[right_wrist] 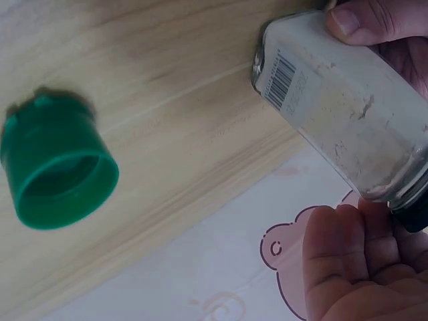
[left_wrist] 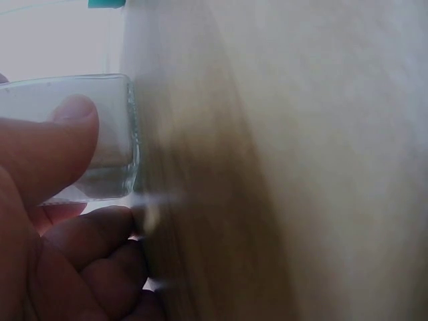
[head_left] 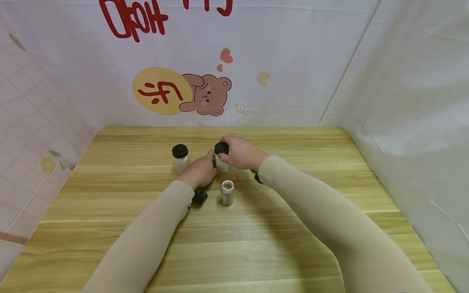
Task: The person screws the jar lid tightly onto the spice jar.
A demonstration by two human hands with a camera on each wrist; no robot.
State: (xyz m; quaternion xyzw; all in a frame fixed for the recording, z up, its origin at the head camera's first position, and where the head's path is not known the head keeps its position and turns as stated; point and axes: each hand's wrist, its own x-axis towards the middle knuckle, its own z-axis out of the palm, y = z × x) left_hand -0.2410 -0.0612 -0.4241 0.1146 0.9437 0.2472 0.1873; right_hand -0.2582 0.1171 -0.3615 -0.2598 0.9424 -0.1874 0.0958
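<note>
A squarish clear glass jar with pale contents and a barcode label stands on the table in the head view, topped by a black lid. My left hand grips the jar's body low down. In the left wrist view, its thumb presses the glass near the base. My right hand holds the black lid from above, thumb and fingers on either side of it. Just in front of both hands is a small open glass bottle without a lid.
A second jar with a black lid stands left of the hands. In the right wrist view, a green cap lies on the wooden table. White printed sheeting rises behind the table and along its sides.
</note>
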